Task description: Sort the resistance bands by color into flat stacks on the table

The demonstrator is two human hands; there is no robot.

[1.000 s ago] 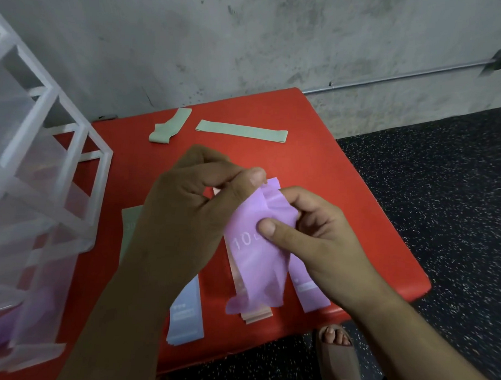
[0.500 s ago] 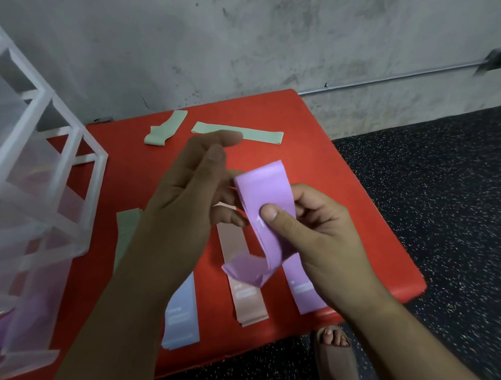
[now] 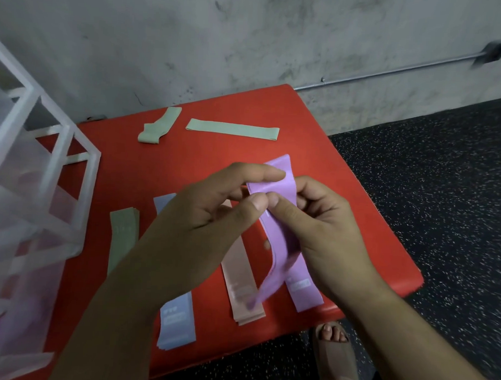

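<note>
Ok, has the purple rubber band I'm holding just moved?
Yes. The purple rubber band, pinched by the left hand and right hand, has unfolded; its top end is nearer the straight far green band.

A grey concrete wall (image 3: 249, 33) is filling the top of the view, with stains and scratches showing on it. Low on the wall a thin metal pipe (image 3: 389, 74) is running to the right, and a blurred dark clamp (image 3: 495, 52) is sitting on it. Below the wall a black speckled floor (image 3: 442, 182) is stretching out. In front of the wall's left end a translucent white drawer rack (image 3: 37, 159) is standing. Well away from the wall, a foot in a brown sandal (image 3: 337, 360) is resting on the floor.
</note>
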